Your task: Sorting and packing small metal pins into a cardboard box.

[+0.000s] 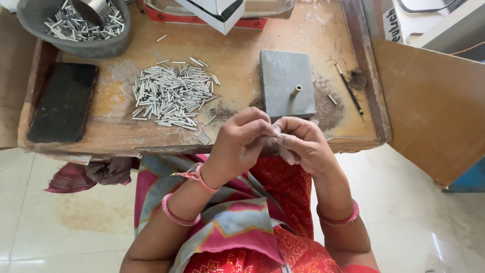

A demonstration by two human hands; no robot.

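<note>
Low worn wooden work table (237, 55) with raised rim along its right edge, top scuffed and stained, standing on pale glossy tile floor (65, 212); tan board panel (434, 106) leans off its right side. Flat black rectangular slab, likely a phone, (63, 101) lies at the left edge, out of the working reach. Grey round bowl (76, 25) at the far left corner holds more short metal tubes with a shiny metal scoop; probably the stock supply. Grey square metal block (287, 86) sits right of centre near the front edge, a small brass peg (296, 91) upright on it, directly ahead of the hands, so it reads as a seat for the pieces. Loose heap of small silver metal tubes (172, 93) spread left of centre, close to the left hand, handy for picking. Thin dark pencil-like rod (349, 91) lies near the right rim. Left hand (240, 144) and right hand (302, 146) meet just off the front edge, below the block, fingertips curled inward and pressed together, pinching something tiny between them; the piece itself is hidden by the fingers, cannot tell what it is. Pink bangles on both wrists, red patterned cloth over the lap
</note>
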